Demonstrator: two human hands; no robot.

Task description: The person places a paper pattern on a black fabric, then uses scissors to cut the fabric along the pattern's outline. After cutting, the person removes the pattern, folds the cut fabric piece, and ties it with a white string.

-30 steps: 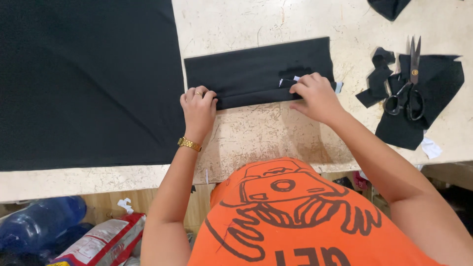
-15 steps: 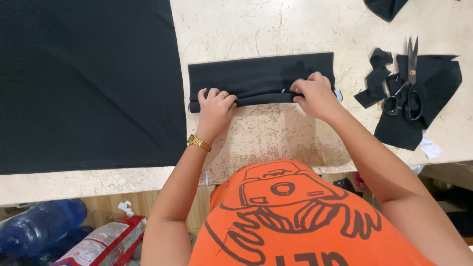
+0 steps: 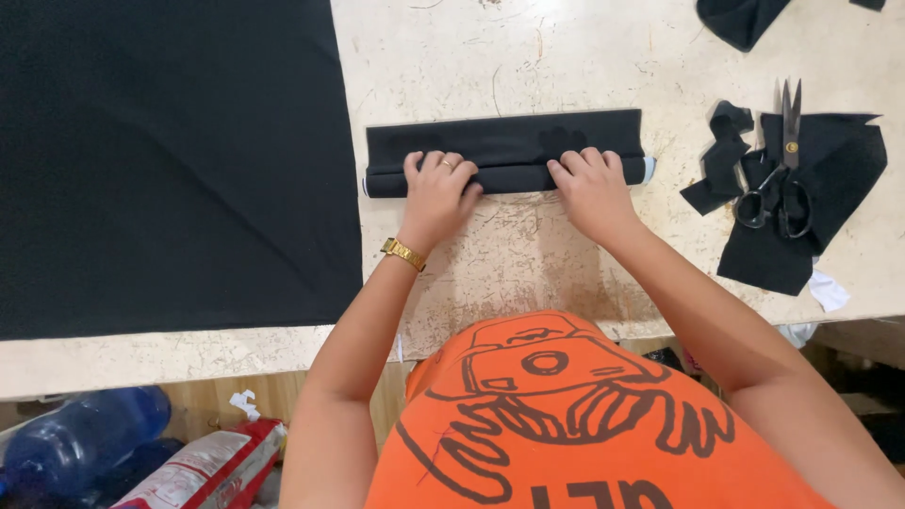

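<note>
On the table [image 3: 584, 47], both hands press rolled black fabric [image 3: 504, 151].

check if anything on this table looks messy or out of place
Mostly tidy. The folded black strip lies straight under the left hand and right hand. A pale edge pokes out at its right end. Right of it, scissors lie on a loose heap of black offcuts, with white scraps at the table edge.

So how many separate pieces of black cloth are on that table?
4, perhaps more: a large sheet at left, a folded strip under both hands, scraps beneath the scissors, and one piece cut off at the top edge.
</note>
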